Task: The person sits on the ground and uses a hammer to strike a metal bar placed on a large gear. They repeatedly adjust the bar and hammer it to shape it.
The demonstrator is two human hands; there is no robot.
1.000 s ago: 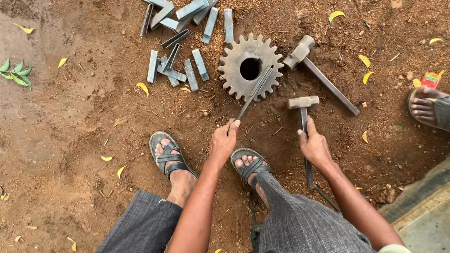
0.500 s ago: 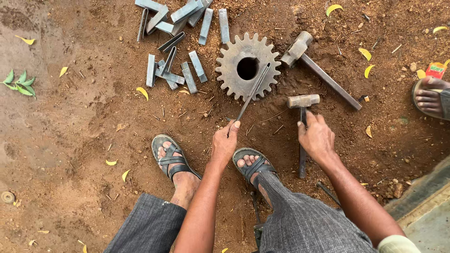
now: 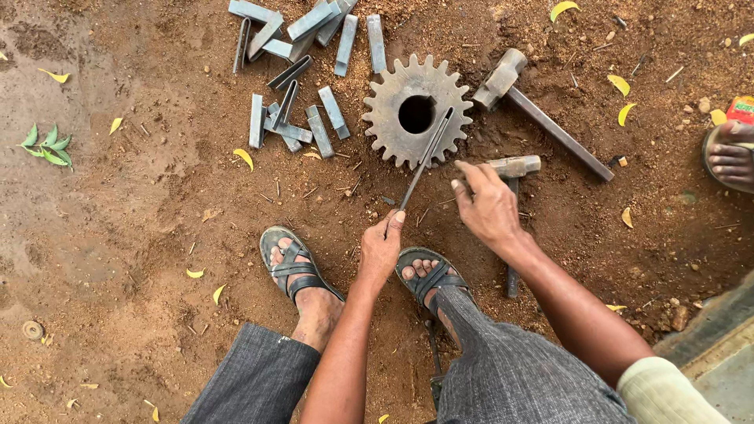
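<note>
On bare reddish dirt, my left hand point(image 3: 381, 250) pinches the near end of a thin, stiff steel rod point(image 3: 425, 159) slanting onto the heavy gear point(image 3: 417, 111) at upper centre, while my right hand point(image 3: 488, 206) hovers open-fingered beside the small hammer point(image 3: 512, 212).

Dull grey metal gear point(image 3: 416, 110); rough brown dirt point(image 3: 141, 235).

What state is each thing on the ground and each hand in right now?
Grey toothed metal gear: flat on dirt, centre hole open.
Thin dark metal rod: slanted, tip over the gear.
Left hand: gripping the rod's lower end.
Right hand: open, above small hammer.
Large hammer: lying untouched.
Grey metal bars: scattered loose.
</note>
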